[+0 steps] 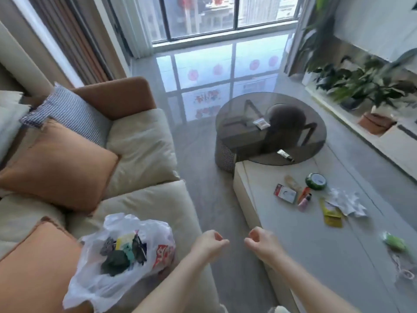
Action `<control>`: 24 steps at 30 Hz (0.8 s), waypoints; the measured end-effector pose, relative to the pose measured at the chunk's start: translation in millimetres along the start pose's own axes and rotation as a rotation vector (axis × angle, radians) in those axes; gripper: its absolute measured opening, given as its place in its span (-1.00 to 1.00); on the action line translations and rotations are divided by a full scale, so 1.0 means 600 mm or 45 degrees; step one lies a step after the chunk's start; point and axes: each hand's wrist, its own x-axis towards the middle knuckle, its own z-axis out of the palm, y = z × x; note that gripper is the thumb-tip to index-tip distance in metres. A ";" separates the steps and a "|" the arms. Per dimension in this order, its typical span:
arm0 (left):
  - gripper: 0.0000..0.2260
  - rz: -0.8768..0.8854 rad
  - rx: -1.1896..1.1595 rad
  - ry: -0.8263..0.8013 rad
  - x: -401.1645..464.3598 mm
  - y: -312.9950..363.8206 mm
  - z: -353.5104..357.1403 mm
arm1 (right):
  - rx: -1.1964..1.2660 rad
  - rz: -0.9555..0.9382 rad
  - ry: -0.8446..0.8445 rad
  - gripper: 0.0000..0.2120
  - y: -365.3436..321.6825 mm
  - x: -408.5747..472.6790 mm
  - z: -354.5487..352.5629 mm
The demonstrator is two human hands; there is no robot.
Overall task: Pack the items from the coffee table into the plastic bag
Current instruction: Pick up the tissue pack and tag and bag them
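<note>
1. Take the coffee table (282,240) as your reference; it is the long pale slab to your right, with a round dark glass table (270,128) at its far end
2. Check your hands: your left hand (209,243) and your right hand (261,241) hang over the floor gap beside the coffee table's near left edge, fingers curled in loosely, holding nothing, close together but not touching
3. Locate the plastic bag (121,251): it lies on the sofa seat (144,204), across the floor gap to the left of the coffee table, mouth slack and partly open, with several dark and coloured items already inside
4. Locate what is left on the coffee table: a green tape roll (316,181) toward the far end, a red-edged card pack (285,193) and a pink tube (304,202) just beside it, yellow packets (331,214) touching crumpled white paper (347,201), and a green object (394,242) at the near right edge
5. Expect the bag mouth to collapse, since nothing holds it open; items dropped from above may slide off the cushion
6. Expect the round tape roll to roll away if nudged
7. Expect thin packets to slip from a loose pinch over the gap
8. Judge the task partly done, with a fresh reach due
</note>
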 end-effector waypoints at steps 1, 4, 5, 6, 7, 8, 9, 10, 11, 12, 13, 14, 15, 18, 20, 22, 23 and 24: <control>-0.71 0.006 0.046 -0.032 0.005 0.026 0.020 | 0.027 0.044 0.026 -0.86 0.030 -0.004 -0.017; -0.69 0.041 0.171 -0.138 0.021 0.104 0.088 | 0.093 0.165 0.132 -0.76 0.120 -0.013 -0.066; -0.69 0.057 0.206 -0.165 0.028 0.130 0.113 | 0.115 0.206 0.166 -0.74 0.151 -0.015 -0.081; -0.69 0.078 0.245 -0.188 0.035 0.156 0.138 | 0.137 0.242 0.200 -0.73 0.181 -0.018 -0.095; -0.70 0.103 0.286 -0.211 0.039 0.184 0.162 | 0.162 0.282 0.224 -0.73 0.213 -0.019 -0.109; -0.72 0.128 0.327 -0.229 0.043 0.212 0.186 | 0.187 0.313 0.244 -0.73 0.245 -0.019 -0.123; -0.75 0.151 0.358 -0.241 0.045 0.241 0.209 | 0.213 0.346 0.256 -0.73 0.276 -0.020 -0.136; -0.79 0.166 0.383 -0.255 0.047 0.268 0.232 | 0.233 0.376 0.274 -0.72 0.308 -0.019 -0.149; -0.81 0.179 0.401 -0.264 0.052 0.293 0.256 | 0.248 0.401 0.287 -0.72 0.338 -0.019 -0.163; -0.83 0.188 0.418 -0.273 0.056 0.316 0.279 | 0.258 0.424 0.296 -0.71 0.366 -0.020 -0.176; -0.83 0.194 0.437 -0.287 0.061 0.338 0.302 | 0.270 0.447 0.307 -0.71 0.394 -0.019 -0.187; -0.82 0.207 0.454 -0.296 0.069 0.359 0.326 | 0.277 0.469 0.319 -0.71 0.423 -0.017 -0.197; -0.80 0.221 0.473 -0.307 0.078 0.377 0.351 | 0.278 0.495 0.329 -0.72 0.452 -0.014 -0.207; -0.81 0.266 0.512 -0.360 0.106 0.424 0.422 | 0.285 0.575 0.349 -0.74 0.535 0.000 -0.229; -0.87 0.295 0.542 -0.401 0.124 0.446 0.466 | 0.299 0.626 0.359 -0.76 0.585 0.011 -0.240; -0.88 0.295 0.560 -0.440 0.143 0.463 0.505 | 0.317 0.680 0.358 -0.78 0.628 0.023 -0.251; -0.89 0.306 0.578 -0.460 0.153 0.471 0.523 | 0.327 0.707 0.355 -0.80 0.648 0.029 -0.255; -0.89 0.316 0.602 -0.474 0.164 0.478 0.541 | 0.342 0.734 0.352 -0.83 0.668 0.037 -0.259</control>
